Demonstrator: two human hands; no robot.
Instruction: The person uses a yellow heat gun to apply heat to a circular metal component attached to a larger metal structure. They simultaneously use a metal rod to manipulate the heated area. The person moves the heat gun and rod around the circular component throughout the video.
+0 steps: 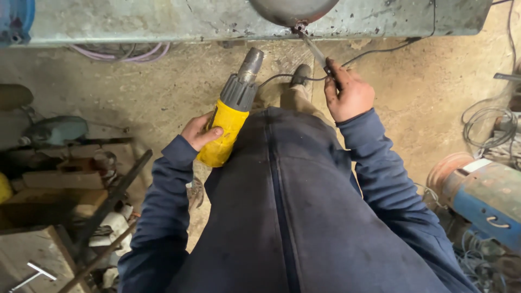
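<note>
Power tool (230, 116) left of pan handle (316, 52) (bench (163, 19) ahead).

My left hand (199, 132) grips the yellow power tool (227, 126), smooth matt plastic with a ribbed grey collar and dull metal nose. My right hand (347, 95) holds a thin, tarnished metal rod (312, 48). The concrete floor (163, 92) looks rough and dusty.

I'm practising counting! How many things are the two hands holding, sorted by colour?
Yellow: 1, the power tool in the left hand
Grey metal: 1, the pan handle in the right hand
Total: 2
</note>
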